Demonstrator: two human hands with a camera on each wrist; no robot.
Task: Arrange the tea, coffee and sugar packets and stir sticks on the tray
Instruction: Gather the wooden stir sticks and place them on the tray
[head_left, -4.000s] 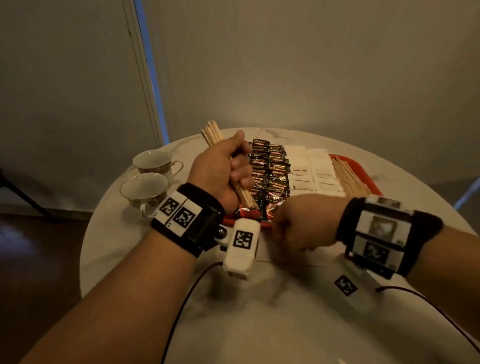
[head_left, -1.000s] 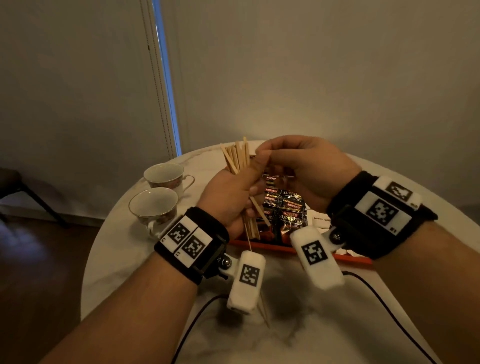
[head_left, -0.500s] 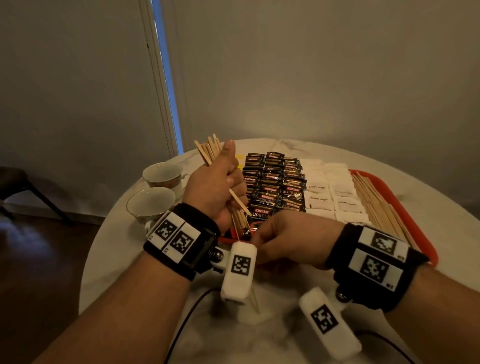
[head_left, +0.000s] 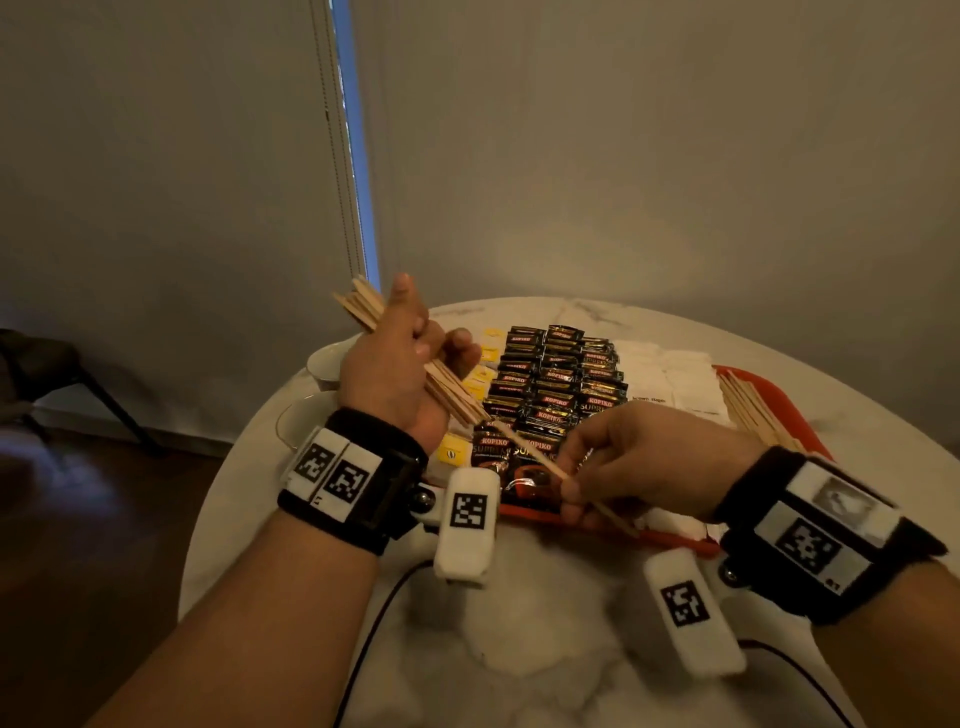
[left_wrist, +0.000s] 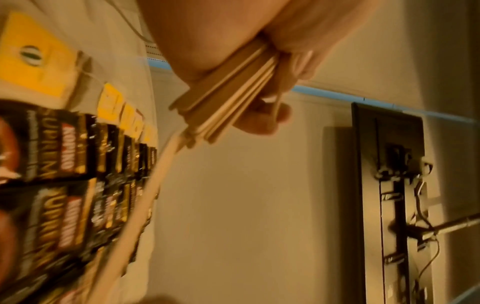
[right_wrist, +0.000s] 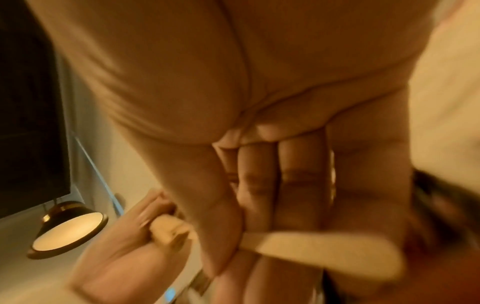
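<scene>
My left hand (head_left: 400, 358) grips a bundle of wooden stir sticks (head_left: 447, 389) above the tray's left side; the bundle (left_wrist: 228, 96) shows clamped under my fingers in the left wrist view. My right hand (head_left: 613, 462) pinches a single stir stick (head_left: 540, 457) that still reaches up into the bundle, the same stick (right_wrist: 311, 246) lying across its fingers. The red tray (head_left: 597, 519) holds yellow tea packets (head_left: 478, 379), rows of black coffee packets (head_left: 561, 374), white sugar packets (head_left: 675, 379) and a laid row of stir sticks (head_left: 753, 410) at its right.
The tray sits on a round white marble table (head_left: 519, 649). Two white cups (head_left: 322, 364) stand at the table's left, mostly behind my left hand. Cables from the wrist cameras trail over the table's near part. A grey wall stands behind the table.
My right hand has drawn one stick partly out of the bundle, down and to the right. My left hand tilted the bundle flatter and its fingers loosened a little.
</scene>
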